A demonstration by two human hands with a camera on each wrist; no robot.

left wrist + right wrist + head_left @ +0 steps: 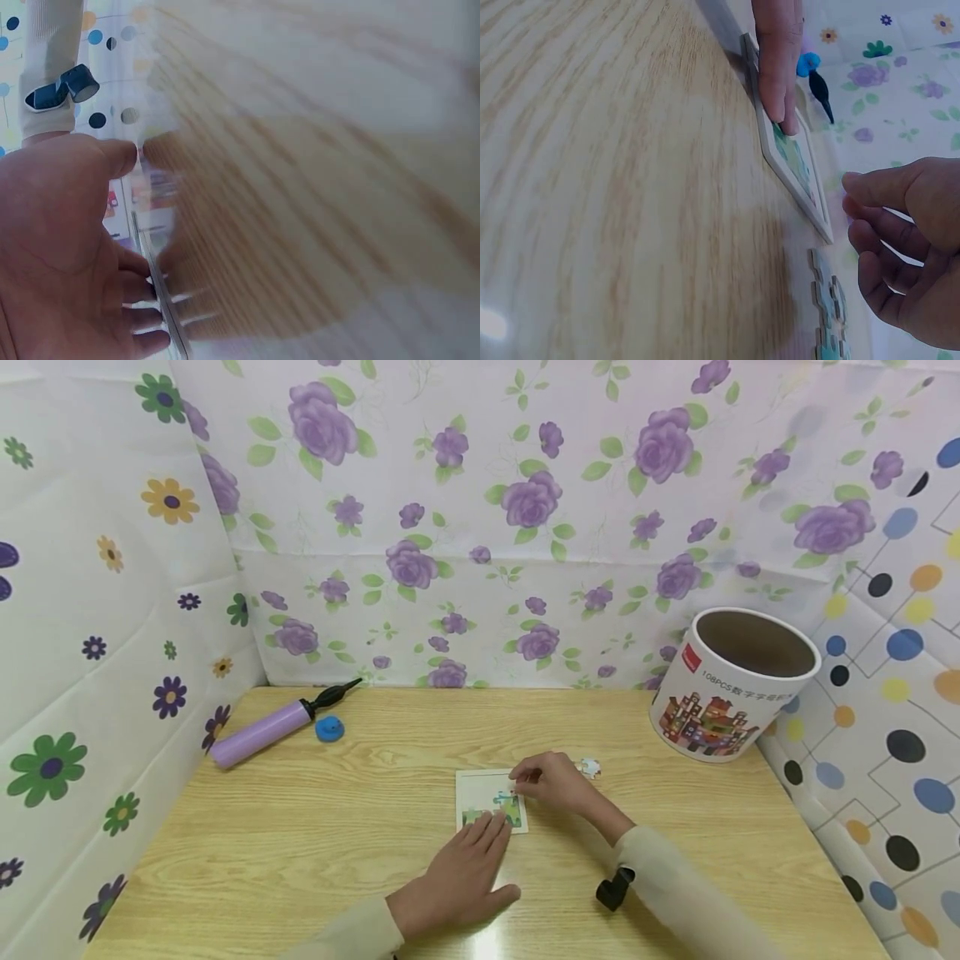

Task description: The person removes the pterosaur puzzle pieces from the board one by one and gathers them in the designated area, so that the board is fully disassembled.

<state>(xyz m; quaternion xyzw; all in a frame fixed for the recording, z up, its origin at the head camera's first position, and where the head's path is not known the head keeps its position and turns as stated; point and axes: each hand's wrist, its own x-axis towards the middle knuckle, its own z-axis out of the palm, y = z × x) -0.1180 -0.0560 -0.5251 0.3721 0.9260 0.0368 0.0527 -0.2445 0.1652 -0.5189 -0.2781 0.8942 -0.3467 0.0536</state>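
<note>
A small white-framed jigsaw puzzle (474, 787) lies flat on the table, with green pieces in its lower part and a blue-and-white piece above them. My left hand (457, 878) rests straight fingers on the puzzle's lower edge, palm down. At the puzzle's upper right corner hovers my right hand (557, 783), fingers loosely bent. In the right wrist view, its thumb and index tips are close together with nothing visible between them. Loose puzzle pieces (589, 767) lie just beyond the right hand, partly hidden by it; the right wrist view shows several pieces (829, 307) beside the frame.
A large white printed bucket (712, 718) stands at the back right of the wooden table (337, 835). At the back left lie a purple hand pump (262, 733) and a small blue toy (329, 728). Patterned cloth walls (480, 527) enclose the back and sides.
</note>
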